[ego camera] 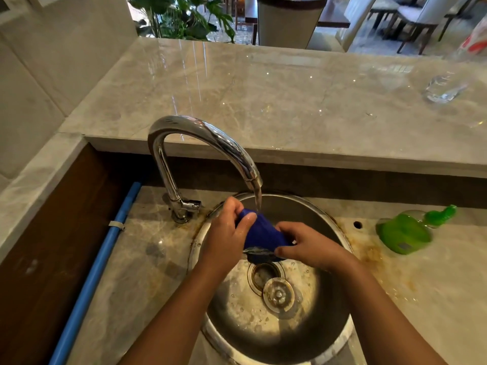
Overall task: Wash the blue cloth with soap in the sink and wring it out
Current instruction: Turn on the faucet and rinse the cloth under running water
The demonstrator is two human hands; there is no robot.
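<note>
Being gripped at both ends, the bunched dark-blue fabric cloth (pixel 263 233) is held over the round steel sink (pixel 303 214), centre frame, under water from the curved chrome tap (pixel 200 133). Left hand (pixel 226 233): fingers curled tight round the cloth's left end. Right hand (pixel 308 245): right end clamped between thumb and curled fingers. A green plastic soap bottle (pixel 405 233) is laid on its side, right of frame.

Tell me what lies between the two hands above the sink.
The head view shows the blue cloth bunched between the left hand and the right hand; both grip it, just below the spout of the tap.
</note>
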